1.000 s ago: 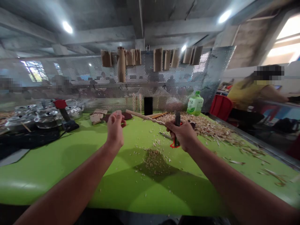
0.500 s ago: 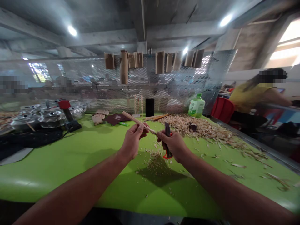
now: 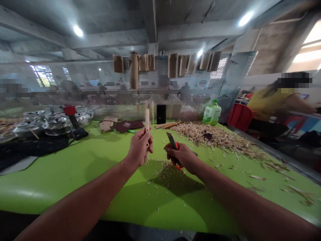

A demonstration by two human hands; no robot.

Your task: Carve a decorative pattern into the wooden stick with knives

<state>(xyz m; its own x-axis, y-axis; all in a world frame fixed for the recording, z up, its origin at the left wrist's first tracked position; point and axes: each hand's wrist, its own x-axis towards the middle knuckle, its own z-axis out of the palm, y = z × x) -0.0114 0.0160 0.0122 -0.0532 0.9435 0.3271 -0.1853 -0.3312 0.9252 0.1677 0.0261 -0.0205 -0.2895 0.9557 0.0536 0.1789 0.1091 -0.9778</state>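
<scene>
My left hand [image 3: 140, 146] is closed around a pale wooden stick [image 3: 147, 119], held upright with its flat end pointing up and a thin end showing below the fingers. My right hand [image 3: 181, 155] grips a utility knife [image 3: 171, 140] with a dark blade and orange-red parts on its handle. The blade points up and left, apart from the stick. Under the hands, a small heap of fine wood shavings [image 3: 168, 169] lies on the green tabletop [image 3: 120, 197].
A large pile of shavings [image 3: 220, 135] spreads to the right, near a green bottle [image 3: 212, 113]. Dark sandpaper [image 3: 128, 126] and a black phone-like slab [image 3: 161, 114] are at the back. Metal kettles [image 3: 56, 124] stand left. A person [image 3: 273, 100] sits at right.
The stick has turned from slanting across to upright in my left hand. My right hand has drawn apart from it, and the knife now tilts to the left.
</scene>
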